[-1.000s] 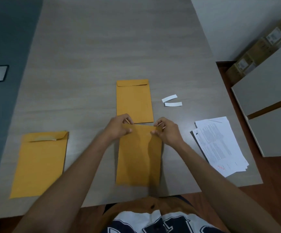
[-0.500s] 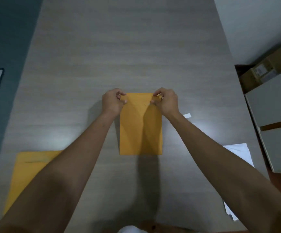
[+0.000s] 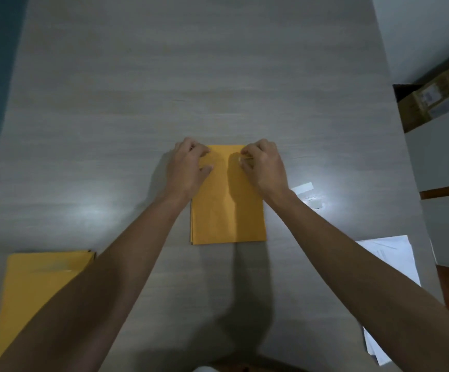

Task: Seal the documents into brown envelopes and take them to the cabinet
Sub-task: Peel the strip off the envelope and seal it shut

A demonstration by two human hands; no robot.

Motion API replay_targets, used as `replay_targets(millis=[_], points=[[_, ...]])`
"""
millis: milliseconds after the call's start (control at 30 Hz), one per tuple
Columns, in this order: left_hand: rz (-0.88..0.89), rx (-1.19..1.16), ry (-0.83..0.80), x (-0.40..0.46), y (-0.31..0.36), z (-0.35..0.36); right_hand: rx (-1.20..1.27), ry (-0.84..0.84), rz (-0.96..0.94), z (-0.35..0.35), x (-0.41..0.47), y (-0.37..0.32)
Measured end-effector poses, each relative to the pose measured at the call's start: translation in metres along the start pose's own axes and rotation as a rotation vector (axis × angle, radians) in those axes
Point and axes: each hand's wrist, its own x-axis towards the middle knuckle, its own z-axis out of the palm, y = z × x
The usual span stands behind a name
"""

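Head view: nearest, an unused envelope (image 3: 38, 285) lies at the table's (image 3: 218, 76) left edge; mid-table, the left hand (image 3: 188, 167) and right hand (image 3: 265, 167), fingers curled, pinch the top corners of the stacked brown envelopes (image 3: 227, 210). Uneven pressure could skew the stack.

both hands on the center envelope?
Yes: the left hand and right hand both rest at the top end of the center envelope.

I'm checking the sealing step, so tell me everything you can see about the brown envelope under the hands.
The brown envelope is plain yellow-brown paper, lying flat and lengthwise mid-table. A second edge peeks out along its left side, so it seems stacked on another. Left hand and right hand hold its far corners with curled fingers; the flap is hidden.
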Motion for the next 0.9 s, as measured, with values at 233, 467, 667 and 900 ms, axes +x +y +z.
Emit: replay_targets(millis=[233,467,667,900], points=[[0.032,0.226,-0.206,-0.018,-0.004,0.008,-0.187,-0.074,-0.079,0.006,-0.017,0.002],[0.013,0.290,-0.240,-0.021,0.001,0.008,-0.269,-0.195,-0.075,-0.003,-0.012,-0.005],[-0.055,0.178,-0.193,-0.038,0.008,0.003,-0.420,-0.274,-0.005,-0.011,-0.028,-0.030],[-0.155,0.114,-0.053,-0.112,-0.011,-0.030,-0.295,-0.239,-0.086,-0.004,-0.092,-0.084]])
